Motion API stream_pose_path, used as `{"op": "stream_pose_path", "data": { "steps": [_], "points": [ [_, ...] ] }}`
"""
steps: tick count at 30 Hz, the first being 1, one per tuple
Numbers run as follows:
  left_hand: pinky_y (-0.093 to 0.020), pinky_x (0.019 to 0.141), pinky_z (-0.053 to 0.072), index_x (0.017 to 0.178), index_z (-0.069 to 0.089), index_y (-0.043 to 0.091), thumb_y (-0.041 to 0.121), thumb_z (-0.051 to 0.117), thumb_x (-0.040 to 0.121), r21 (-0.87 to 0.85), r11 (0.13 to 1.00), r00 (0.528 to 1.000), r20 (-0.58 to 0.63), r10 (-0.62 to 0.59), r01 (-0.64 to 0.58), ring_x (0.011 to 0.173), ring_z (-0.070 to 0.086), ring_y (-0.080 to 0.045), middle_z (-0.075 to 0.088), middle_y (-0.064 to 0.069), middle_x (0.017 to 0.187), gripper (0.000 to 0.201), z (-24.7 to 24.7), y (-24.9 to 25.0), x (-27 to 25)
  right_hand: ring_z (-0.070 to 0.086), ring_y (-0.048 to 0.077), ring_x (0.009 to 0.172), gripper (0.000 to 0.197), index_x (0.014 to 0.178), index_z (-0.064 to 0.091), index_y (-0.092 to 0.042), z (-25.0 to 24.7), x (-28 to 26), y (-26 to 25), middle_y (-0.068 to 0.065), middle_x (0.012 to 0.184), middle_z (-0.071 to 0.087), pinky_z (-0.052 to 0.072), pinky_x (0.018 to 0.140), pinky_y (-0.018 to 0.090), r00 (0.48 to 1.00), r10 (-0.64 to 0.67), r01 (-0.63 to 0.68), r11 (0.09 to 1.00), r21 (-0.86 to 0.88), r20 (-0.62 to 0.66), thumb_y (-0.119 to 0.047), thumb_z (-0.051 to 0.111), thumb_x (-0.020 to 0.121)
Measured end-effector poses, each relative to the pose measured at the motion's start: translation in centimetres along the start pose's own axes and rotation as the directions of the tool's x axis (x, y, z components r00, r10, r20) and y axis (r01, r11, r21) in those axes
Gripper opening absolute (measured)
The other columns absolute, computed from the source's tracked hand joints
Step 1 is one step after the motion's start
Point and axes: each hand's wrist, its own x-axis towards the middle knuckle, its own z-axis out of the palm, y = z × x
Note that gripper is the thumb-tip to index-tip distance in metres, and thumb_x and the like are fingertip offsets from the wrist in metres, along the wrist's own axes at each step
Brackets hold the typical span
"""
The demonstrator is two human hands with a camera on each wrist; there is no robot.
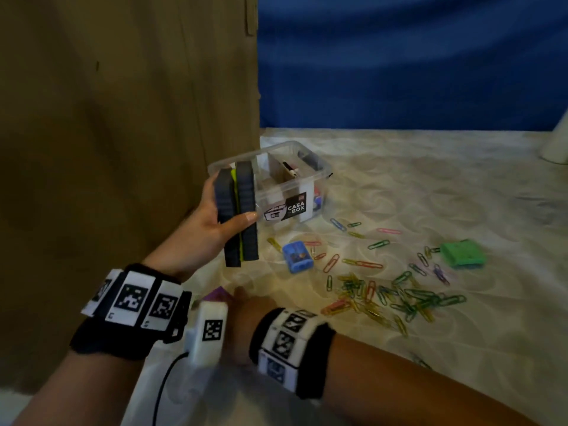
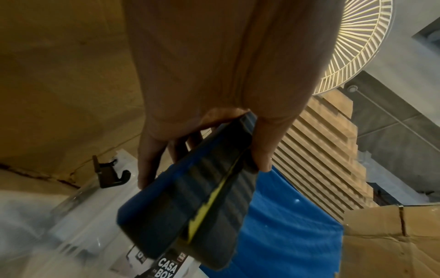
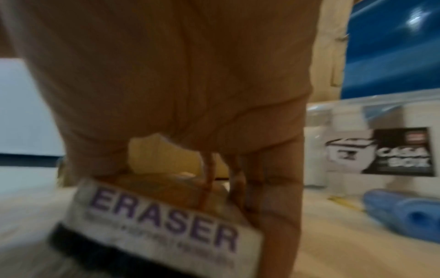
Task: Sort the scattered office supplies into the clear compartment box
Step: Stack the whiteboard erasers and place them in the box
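- The left hand (image 1: 212,222) is raised beside the clear box (image 1: 270,179), fingers and thumb wrapped round a pair of black ridged blocks (image 1: 238,216) with a yellow-green strip between them, held upright just in front of the box's near left corner.
- The right hand (image 3: 190,112) is low over the table (image 1: 430,186) near the person, fingers curled down onto an eraser (image 3: 161,225) in a white wrapper with purple lettering; whether it has left the surface is unclear.
- The box stands against a cardboard wall (image 1: 123,118), with white dividers and a few items already inside.
- On the table lie a blue sharpener (image 1: 297,256), a green block (image 1: 462,253) and a scatter of coloured paper clips (image 1: 396,296).
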Motion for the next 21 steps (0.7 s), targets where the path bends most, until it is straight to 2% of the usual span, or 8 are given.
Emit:
{"op": "stream_pose_path", "data": {
  "steps": [2,4,7,9,11,16,18,21],
  "points": [
    [-0.003,0.082,0.044,0.144,0.015,0.030,0.009,0.058,0.090,-0.002,1.000,1.000,-0.014,0.012,-0.012,0.097,0.053,0.026,0.052,0.029,0.113,0.073,-0.1,-0.5,-0.1,0.048,0.034,0.121,0.066,0.143,0.029,-0.017,-1.2,-2.1,1.8,0.013,0.137,0.042,0.041,0.090,0.042,0.999,0.024,-0.022,0.997,0.071,-0.036,-0.042,0.057,0.088],
    [0.001,0.080,0.043,0.144,0.015,0.028,0.005,0.057,0.090,-0.038,0.999,0.999,-0.041,0.021,-0.023,0.097,0.053,0.026,0.051,0.027,0.115,0.072,0.1,-0.9,0.0,0.055,0.026,0.100,0.055,0.133,0.037,-0.016,-2.7,-4.9,4.5,0.010,0.117,0.053,0.038,0.077,0.033,0.996,0.090,-0.085,0.974,0.211,-0.017,-0.046,0.051,0.090],
    [-0.012,0.094,0.044,0.149,0.011,0.028,0.007,0.058,0.089,-0.096,0.995,0.999,-0.037,0.009,-0.013,0.106,0.053,0.017,0.052,0.020,0.124,0.079,0.9,-1.6,0.6,0.061,0.022,0.089,0.037,0.120,0.043,-0.018,-4.3,-9.0,9.0,0.005,0.105,0.060,0.044,0.069,0.028,0.964,0.258,-0.205,0.877,0.435,-0.066,-0.038,0.051,0.091],
    [-0.020,0.099,0.041,0.149,0.010,0.031,0.011,0.058,0.090,-0.126,0.992,1.000,-0.011,-0.008,0.006,0.108,0.052,0.015,0.052,0.021,0.124,0.079,2.1,-1.9,1.1,0.063,0.018,0.074,0.025,0.112,0.041,-0.020,-4.6,-10.8,11.5,0.004,0.095,0.063,0.046,0.061,0.027,0.910,0.390,-0.228,0.753,0.618,-0.141,-0.032,0.051,0.092],
    [-0.021,0.098,0.043,0.147,0.011,0.035,0.012,0.058,0.091,-0.157,0.987,0.999,0.025,-0.021,0.025,0.110,0.052,0.013,0.054,0.016,0.127,0.077,3.5,-2.1,1.6,0.059,0.019,0.075,0.019,0.105,0.043,-0.019,-4.5,-12.0,13.5,0.005,0.091,0.062,0.045,0.065,0.031,0.848,0.490,-0.202,0.652,0.731,-0.202,-0.027,0.052,0.091],
    [-0.043,0.108,0.041,0.146,0.012,0.038,0.011,0.059,0.091,-0.254,0.961,0.990,0.117,-0.081,0.108,0.124,0.052,-0.011,0.050,0.004,0.137,0.077,6.8,-2.5,2.3,0.060,0.030,0.087,0.006,0.093,0.055,-0.014,-3.2,-12.7,16.6,0.010,0.092,0.062,0.044,0.073,0.037,0.687,0.638,0.020,0.462,0.886,-0.348,-0.010,0.057,0.089],
    [-0.045,0.107,0.042,0.145,0.014,0.037,0.010,0.059,0.090,-0.283,0.950,0.984,0.153,-0.092,0.133,0.123,0.053,-0.016,0.051,0.000,0.135,0.075,7.9,-2.5,2.2,0.061,0.030,0.089,0.016,0.092,0.061,-0.017,-2.9,-12.6,16.6,0.010,0.095,0.064,0.044,0.072,0.033,0.651,0.658,0.147,0.380,0.913,-0.378,-0.003,0.053,0.090],
    [-0.045,0.101,0.047,0.146,0.016,0.036,0.009,0.059,0.090,-0.318,0.932,0.971,0.213,-0.110,0.175,0.120,0.056,-0.021,0.055,-0.005,0.131,0.076,9.3,-2.7,1.9,0.060,0.025,0.091,0.026,0.094,0.065,-0.015,-3.4,-12.7,15.8,0.014,0.102,0.063,0.043,0.074,0.033,0.636,0.678,0.346,0.175,0.922,-0.367,0.001,0.045,0.089]
  ]
}}
